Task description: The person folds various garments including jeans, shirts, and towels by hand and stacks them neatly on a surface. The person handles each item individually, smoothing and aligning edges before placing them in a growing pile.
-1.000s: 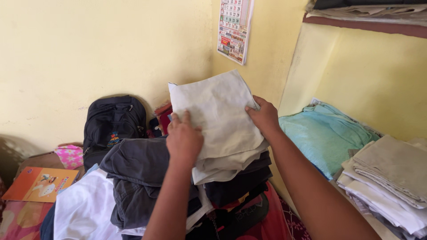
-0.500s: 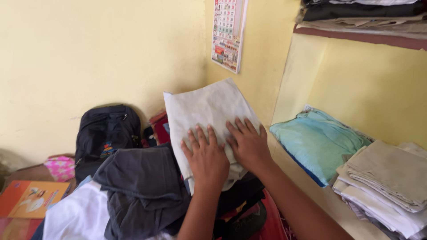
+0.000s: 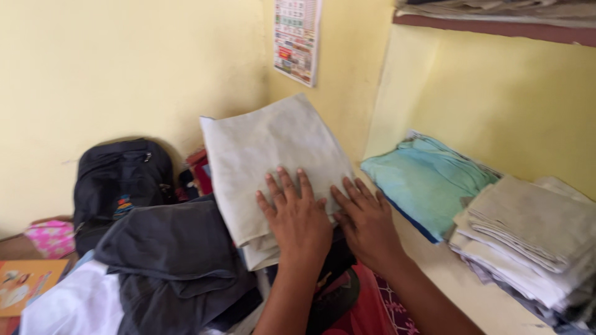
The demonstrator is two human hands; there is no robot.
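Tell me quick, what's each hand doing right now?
Left hand: open, flat on the folded pale cloth.
Right hand: open, palm down at the cloth's right edge.

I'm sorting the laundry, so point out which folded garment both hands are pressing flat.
The pale grey-beige folded cloth atop the dark pile, under left hand and right hand.

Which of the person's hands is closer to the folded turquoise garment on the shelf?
The right hand. It lies at the pale folded cloth's lower right edge, nearest the turquoise garment; the left hand lies flat on the cloth, farther left.
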